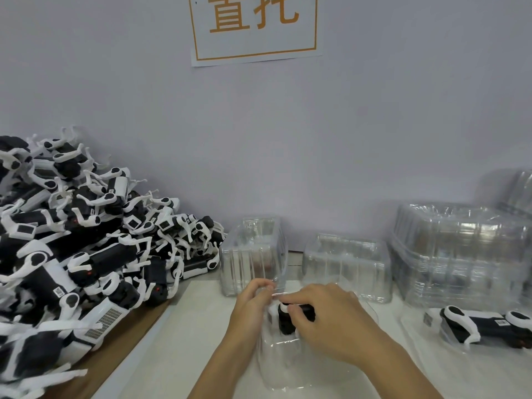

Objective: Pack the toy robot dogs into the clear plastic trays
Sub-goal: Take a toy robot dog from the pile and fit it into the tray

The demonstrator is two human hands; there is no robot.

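At the near middle of the white work surface [201, 341], both hands meet over a clear plastic tray [283, 361] that stands between the forearms. The right hand [325, 321] lies on top of a black and white toy robot dog [290, 318], with its fingers bent around the body, and the dog sits down in the far part of this tray. The left hand [253, 303] pinches the far left rim of the same tray between thumb and fingers. Just beyond the hands, two stacks of empty clear trays [253, 254] stand near the wall, one to the left and one lower one [348, 266] to the right, with a narrow gap between them. A taller stack of trays [460, 254] fills the far right. On the near right, one more dog [483, 326] lies packed in a tray [417, 335], well apart from the hands. On the left, a big pile of loose dogs [80, 240] covers a brown board [115, 361] and reaches to the left edge of the white surface. Open room stays at the near left of the white surface, between the pile and the left forearm. A paper sign [256, 27] hangs on the wall above.
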